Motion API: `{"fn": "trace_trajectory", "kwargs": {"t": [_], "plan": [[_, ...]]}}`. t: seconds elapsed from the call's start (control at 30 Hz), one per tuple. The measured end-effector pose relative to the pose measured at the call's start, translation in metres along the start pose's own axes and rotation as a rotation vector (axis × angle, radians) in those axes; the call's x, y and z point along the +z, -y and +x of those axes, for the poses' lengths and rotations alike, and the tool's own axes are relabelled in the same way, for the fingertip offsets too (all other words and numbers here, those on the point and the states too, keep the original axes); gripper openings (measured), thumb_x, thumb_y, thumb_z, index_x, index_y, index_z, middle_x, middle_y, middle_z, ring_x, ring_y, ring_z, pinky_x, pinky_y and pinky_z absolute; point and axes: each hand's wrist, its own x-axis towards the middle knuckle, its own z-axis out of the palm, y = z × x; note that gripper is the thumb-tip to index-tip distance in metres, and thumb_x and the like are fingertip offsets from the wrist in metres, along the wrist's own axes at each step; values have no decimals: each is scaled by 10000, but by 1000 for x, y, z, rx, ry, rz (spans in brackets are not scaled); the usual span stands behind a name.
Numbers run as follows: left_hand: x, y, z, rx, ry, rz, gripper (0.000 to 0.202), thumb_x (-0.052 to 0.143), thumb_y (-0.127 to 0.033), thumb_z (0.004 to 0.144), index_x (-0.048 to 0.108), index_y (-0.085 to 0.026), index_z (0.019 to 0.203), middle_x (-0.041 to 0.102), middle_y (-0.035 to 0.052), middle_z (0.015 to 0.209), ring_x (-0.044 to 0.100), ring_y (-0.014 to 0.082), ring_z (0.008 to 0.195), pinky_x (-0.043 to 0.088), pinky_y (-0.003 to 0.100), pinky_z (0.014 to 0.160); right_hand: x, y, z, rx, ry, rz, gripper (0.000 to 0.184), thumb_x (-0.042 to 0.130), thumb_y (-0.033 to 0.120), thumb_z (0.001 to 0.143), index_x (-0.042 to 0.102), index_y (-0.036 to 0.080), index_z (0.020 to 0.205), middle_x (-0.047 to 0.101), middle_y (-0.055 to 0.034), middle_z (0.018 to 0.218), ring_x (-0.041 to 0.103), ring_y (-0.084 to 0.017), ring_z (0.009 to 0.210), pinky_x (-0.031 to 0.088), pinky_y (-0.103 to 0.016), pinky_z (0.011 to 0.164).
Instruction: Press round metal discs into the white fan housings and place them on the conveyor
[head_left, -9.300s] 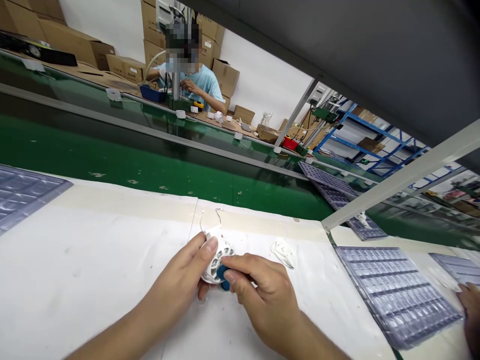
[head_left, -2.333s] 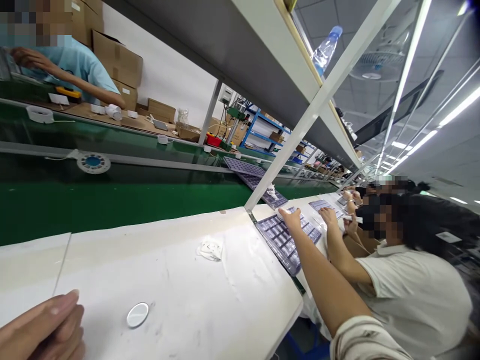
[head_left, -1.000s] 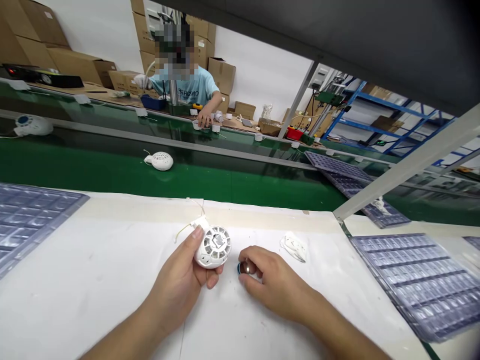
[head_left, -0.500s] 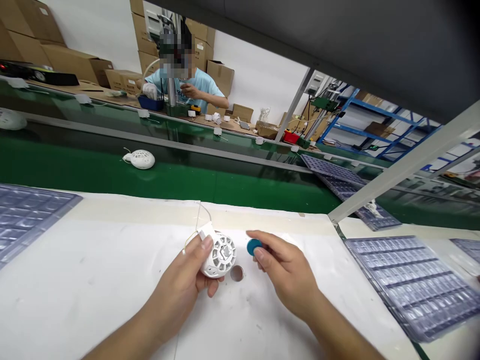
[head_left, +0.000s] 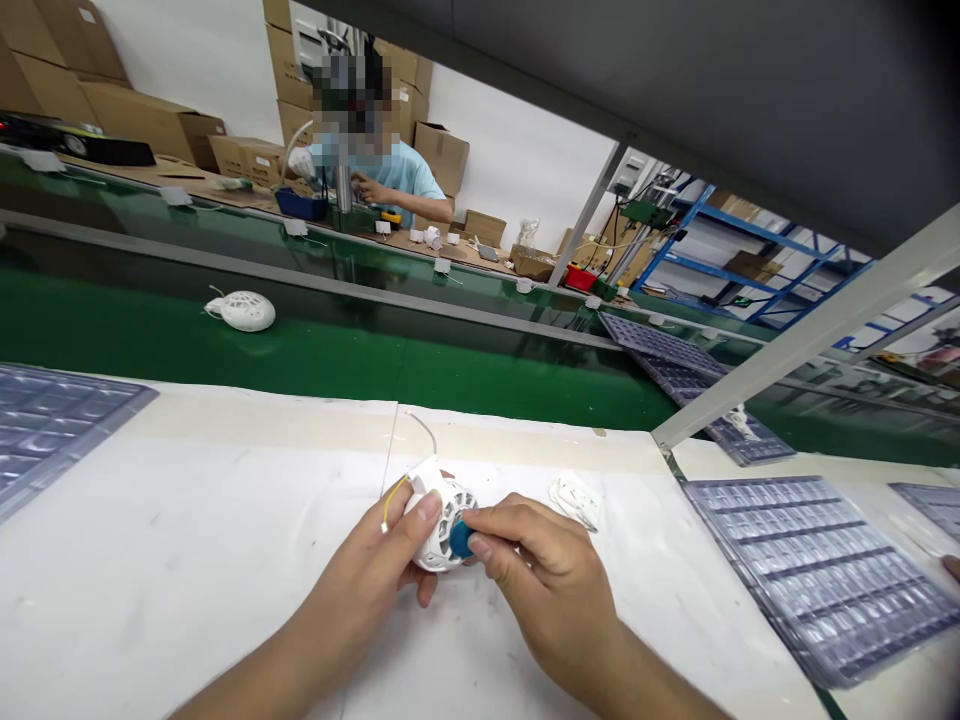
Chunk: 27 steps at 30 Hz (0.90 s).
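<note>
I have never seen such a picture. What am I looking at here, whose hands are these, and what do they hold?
The camera sits on a worker's head and looks down at that person's own bare hands. The left hand grips a white round vented housing. The right hand pinches a small blue disc against its face. They work over a white bench; a clear plastic tray lies at the right, and a green conveyor belt behind carries a second housing.

Bare forearms converge: the left hand (head_left: 375,565) cups a round white slotted plastic housing (head_left: 454,505), while the right hand (head_left: 551,580), just right of it, pinches a small blue disc (head_left: 459,540) against it.
</note>
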Motion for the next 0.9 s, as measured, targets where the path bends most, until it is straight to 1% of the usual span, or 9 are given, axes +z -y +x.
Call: {"fn": "trace_trajectory", "kwargs": {"t": [0.1,0.27,0.37,0.47,0.53,0.6,0.7,0.77,0.9], "plan": [[1,-1,-1,-2,-16,-8,373,545,-593,907,630,-237,979,538,2,774,456,160,667,428,254,566,0,1,-1,17,2,-14,258,630,103,908,752,276,1055,706,-5,807,652,-147,698,526,-255,641],[2,-1,-3,-4,3,-26,375,547,-589,904,594,-223,835,532,4,762,437,153,648,402,258,560,0,4,-1,28,26,-44,236,602,129,923,731,282,1050,697,-3,811,640,-152,695,521,-264,646],[3,-2,-6,-4,-21,-16,384,583,-601,874,627,-237,986,572,17,790,443,159,640,391,274,568,0,5,-1,100,36,-71,187,595,153,911,701,273,1009,676,5,794,614,-150,675,500,-264,635],[3,-1,-8,-6,-29,60,523,704,-571,788,590,-265,1196,603,-6,732,459,155,609,391,279,609,-2,4,0,320,67,-28,159,627,198,889,654,278,1024,611,32,736,568,-142,650,464,-254,609],[2,1,-8,-12,-39,90,609,758,-529,744,553,-276,1259,611,-23,708,484,156,608,404,276,628,-3,2,2,475,67,78,238,703,257,856,621,280,1078,555,46,730,555,-139,664,459,-248,614],[0,5,-7,-14,-42,68,644,758,-512,749,514,-286,1300,646,-11,787,545,173,657,450,291,670,-3,1,4,553,87,291,390,764,344,822,575,274,1156,563,26,856,577,-136,696,487,-260,646],[-1,11,-8,26,57,-18,572,734,-521,772,548,-264,1248,658,27,906,601,202,727,507,331,714,2,2,5,557,255,680,566,748,499,830,507,255,1280,594,-25,999,606,-133,691,520,-282,657],[1,14,-11,26,123,-73,526,731,-547,770,594,-241,1175,649,34,875,595,203,716,512,328,675,7,4,3,549,343,843,619,731,551,835,487,242,1313,612,-15,899,589,-126,660,514,-255,618],[9,12,-21,-27,95,-146,531,732,-599,752,603,-233,1116,646,20,753,560,179,650,481,298,598,20,9,-7,534,253,954,626,786,537,787,506,249,1267,592,4,812,558,-119,631,500,-210,538]]}}
